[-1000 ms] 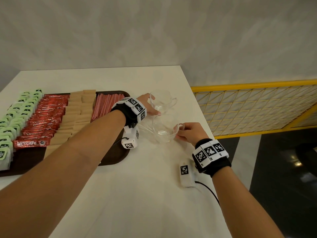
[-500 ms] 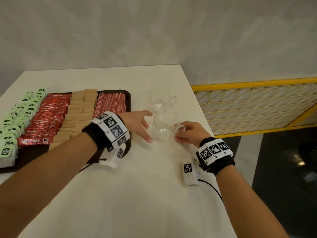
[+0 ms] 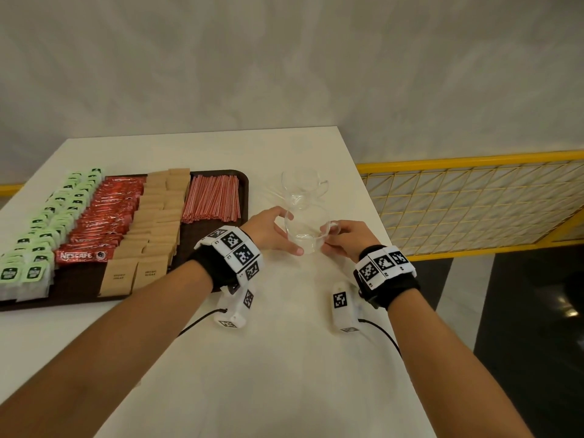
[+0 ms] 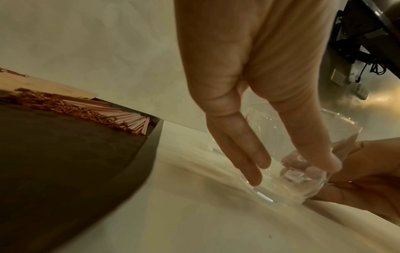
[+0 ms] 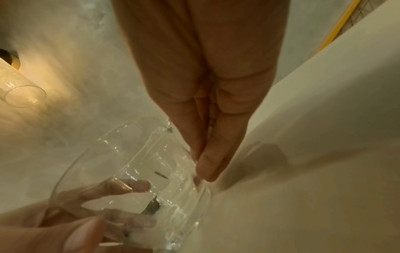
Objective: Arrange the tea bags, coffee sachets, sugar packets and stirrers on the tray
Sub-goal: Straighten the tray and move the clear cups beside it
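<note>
Both hands on near glass cup (image 3: pixel 305 230), right of tray (image 3: pixel 218 238): left hand (image 3: pixel 271 230) fingers curled round its left wall, right hand (image 3: pixel 349 237) pinching handle. Farther: second glass cup (image 3: pixel 300 188). On tray, left to right: tea bags (image 3: pixel 41 229), coffee sachets (image 3: pixel 104 216), sugar packets (image 3: pixel 155 222), stirrers (image 3: pixel 215 197).

White table (image 3: pixel 284 374) carrying two clear glass cups just right of the tray area, near cup (image 3: pixel 305 230) upright with handle to the right, far cup (image 3: pixel 300 188) close behind it, grey wall (image 3: pixel 284 64) behind, yellow mesh railing (image 3: pixel 474 200) off the right edge.
</note>
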Tool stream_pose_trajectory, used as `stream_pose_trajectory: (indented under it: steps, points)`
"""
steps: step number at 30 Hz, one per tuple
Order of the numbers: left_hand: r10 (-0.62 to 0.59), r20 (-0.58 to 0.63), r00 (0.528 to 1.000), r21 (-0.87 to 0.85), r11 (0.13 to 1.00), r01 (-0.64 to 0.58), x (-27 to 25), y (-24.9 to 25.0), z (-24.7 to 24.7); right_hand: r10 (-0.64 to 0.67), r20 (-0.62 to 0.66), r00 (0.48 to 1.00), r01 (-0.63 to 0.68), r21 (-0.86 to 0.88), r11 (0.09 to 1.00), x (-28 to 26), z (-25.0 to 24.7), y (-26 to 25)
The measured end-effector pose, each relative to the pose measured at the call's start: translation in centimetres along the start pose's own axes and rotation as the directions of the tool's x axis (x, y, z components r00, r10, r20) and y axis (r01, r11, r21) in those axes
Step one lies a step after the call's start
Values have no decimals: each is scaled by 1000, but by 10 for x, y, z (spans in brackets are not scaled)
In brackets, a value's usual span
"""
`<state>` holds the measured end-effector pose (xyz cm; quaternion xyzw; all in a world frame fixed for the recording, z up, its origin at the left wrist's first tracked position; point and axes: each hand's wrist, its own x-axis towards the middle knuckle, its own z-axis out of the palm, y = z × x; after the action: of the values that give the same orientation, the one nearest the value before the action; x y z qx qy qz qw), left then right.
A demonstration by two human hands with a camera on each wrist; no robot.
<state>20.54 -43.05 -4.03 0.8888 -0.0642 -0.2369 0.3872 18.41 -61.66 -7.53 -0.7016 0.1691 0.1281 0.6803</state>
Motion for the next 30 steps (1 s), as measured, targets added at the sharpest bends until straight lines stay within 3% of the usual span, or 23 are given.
stream_pose_trajectory:
  steps: [7, 30]
  points:
    - [5, -13, 1000, -23, 1000, -6, 3, -5, 2, 19, 9, 1000, -19, 85, 996, -2, 2, -4]
    - [-17, -42, 999, -23, 1000, 16, -3, -8, 3, 3, -38, 999, -1, 65, 998, -4, 6, 1]
